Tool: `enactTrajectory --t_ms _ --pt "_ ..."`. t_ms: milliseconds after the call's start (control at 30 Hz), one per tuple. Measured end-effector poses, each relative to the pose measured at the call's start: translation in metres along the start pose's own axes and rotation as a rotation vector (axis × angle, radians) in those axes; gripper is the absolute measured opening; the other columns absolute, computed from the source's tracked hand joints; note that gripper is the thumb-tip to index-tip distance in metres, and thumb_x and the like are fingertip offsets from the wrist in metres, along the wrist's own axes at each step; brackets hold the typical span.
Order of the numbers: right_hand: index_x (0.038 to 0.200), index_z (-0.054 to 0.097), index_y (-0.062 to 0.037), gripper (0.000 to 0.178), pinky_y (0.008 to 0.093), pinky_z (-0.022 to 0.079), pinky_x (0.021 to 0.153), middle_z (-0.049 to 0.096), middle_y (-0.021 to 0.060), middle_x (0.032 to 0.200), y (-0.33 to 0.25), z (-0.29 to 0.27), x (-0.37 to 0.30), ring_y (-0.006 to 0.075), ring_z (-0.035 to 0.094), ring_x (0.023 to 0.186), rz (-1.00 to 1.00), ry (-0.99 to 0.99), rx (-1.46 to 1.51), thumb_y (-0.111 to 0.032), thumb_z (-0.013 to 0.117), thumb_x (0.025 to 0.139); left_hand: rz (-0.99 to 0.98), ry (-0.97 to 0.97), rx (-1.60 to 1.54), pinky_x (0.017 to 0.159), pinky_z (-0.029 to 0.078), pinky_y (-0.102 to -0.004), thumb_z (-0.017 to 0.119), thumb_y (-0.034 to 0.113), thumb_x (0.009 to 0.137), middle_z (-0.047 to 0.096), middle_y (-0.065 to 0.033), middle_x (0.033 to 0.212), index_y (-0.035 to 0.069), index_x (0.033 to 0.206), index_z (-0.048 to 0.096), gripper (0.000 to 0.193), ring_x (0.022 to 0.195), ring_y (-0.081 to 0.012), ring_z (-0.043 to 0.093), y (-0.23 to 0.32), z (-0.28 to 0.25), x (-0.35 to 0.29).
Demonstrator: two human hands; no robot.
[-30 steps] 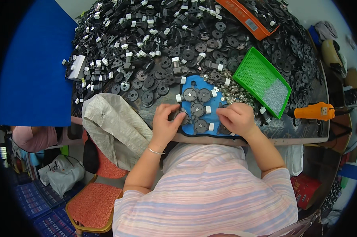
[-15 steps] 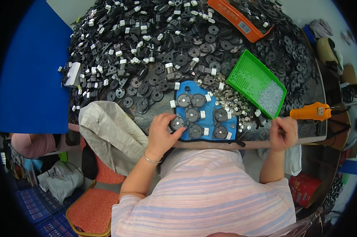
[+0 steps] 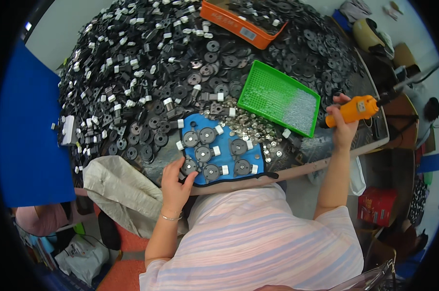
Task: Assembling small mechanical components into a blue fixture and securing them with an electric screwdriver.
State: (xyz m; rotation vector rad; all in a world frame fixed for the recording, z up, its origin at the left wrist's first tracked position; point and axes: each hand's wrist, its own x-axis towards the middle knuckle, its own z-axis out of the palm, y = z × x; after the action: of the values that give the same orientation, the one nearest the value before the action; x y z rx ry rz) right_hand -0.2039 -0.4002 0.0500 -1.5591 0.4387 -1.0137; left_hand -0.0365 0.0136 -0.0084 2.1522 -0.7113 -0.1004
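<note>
Head view, read from left to right as I watch the feed from afar. At the far left I see a blue board (image 3: pixel 27 140) standing beside the table, and below the table edge a pale woven sack (image 3: pixel 117 189) hanging slack. The left half of the table (image 3: pixel 370 145) is buried under a heap of black disc parts with white connectors (image 3: pixel 132 82). At the near edge lies the blue fixture plate (image 3: pixel 226 131), a shallow holder carrying six of the round black parts in two rows, each with a white plug at its side. My left hand (image 3: pixel 174 182) rests at the plate's lower left corner; its fingers are curled together on the round black part (image 3: pixel 188 166) seated there, thumb to one side, though I cannot tell whether they pinch it or only press on it. Just right of the plate I see a loose scatter of small silver metal pieces (image 3: pixel 258 131) lying on the table. Behind this, near the top of the frame, an orange tray (image 3: pixel 239 26) holds more black parts. Right of centre a green mesh tray (image 3: pixel 273 94) lies tilted, with a film of small pale bits gathered in its right-hand part. At the right, my right hand (image 3: pixel 343 123) is lifted well apart from the plate, its fingers wrapped tight round the orange electric screwdriver (image 3: pixel 355 109), whose dark cord runs off to the right. Beyond the table's right edge I see a red box (image 3: pixel 377 206) on the floor.
</note>
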Motion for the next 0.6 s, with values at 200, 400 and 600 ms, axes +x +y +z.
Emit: enactTrajectory --t_ms 200,400,600 --pt "0.119 0.050 0.0006 0.047 0.0264 0.047 0.081 0.057 0.0086 0.105 -0.025 0.016 0.016 0.0140 0.058 0.086 -0.166 0.059 0.234 0.009 0.065 0.076 0.168 0.113 0.211 0.086 0.041 -0.0413 0.079 0.028 0.069 0.057 -0.0122 0.108 0.001 0.116 0.057 0.058 0.098 -0.0324 0.051 0.017 -0.008 0.007" --pt "0.099 0.053 -0.0027 0.022 0.0268 0.048 0.065 0.056 0.0087 0.093 -0.012 0.076 0.027 0.0140 0.056 0.071 -0.220 0.007 0.578 0.007 0.060 0.080 0.508 -0.217 0.159 0.091 0.032 -0.0417 0.076 0.026 0.069 0.058 -0.0068 0.110 0.009 0.110 0.061 0.047 0.104 -0.0271 0.051 0.063 0.014 0.056" --pt "0.096 0.051 -0.0017 0.022 0.0273 0.047 0.063 0.054 0.0098 0.092 0.014 0.113 0.024 0.0152 0.057 0.066 -0.250 0.035 0.301 0.009 0.057 0.078 0.518 -0.410 0.177 0.099 0.027 -0.0464 0.075 0.025 0.071 0.057 -0.0047 0.114 0.009 0.114 0.059 0.048 0.108 -0.0250 0.050 0.069 0.040 0.082"
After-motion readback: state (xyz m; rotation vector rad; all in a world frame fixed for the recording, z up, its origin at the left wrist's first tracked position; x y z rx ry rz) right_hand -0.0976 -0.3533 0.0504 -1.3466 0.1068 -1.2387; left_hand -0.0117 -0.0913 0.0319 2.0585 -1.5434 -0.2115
